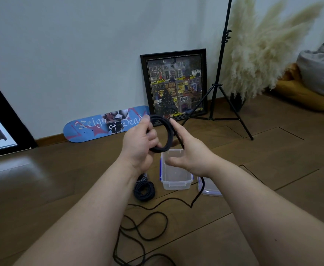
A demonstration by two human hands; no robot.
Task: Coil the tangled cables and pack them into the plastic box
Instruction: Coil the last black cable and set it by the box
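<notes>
My left hand (140,143) grips a small coil of black cable (167,131) held up above the floor. My right hand (190,152) is beside the coil with its fingers fairly straight, and the cable's free run passes across its palm. From there the cable drops past my right wrist and trails in loose loops over the floor (147,225) towards me. A clear plastic box (176,179) stands open on the floor below my hands. Its lid (209,189) lies to the right of it. A coiled dark cable (144,191) lies left of the box.
A blue skateboard deck (103,125) and a framed picture (176,87) lean against the wall. A black tripod stand (220,83) is to the right, with pampas grass (259,54) and cushions (311,87) beyond. A dark-framed panel (0,123) leans at the left.
</notes>
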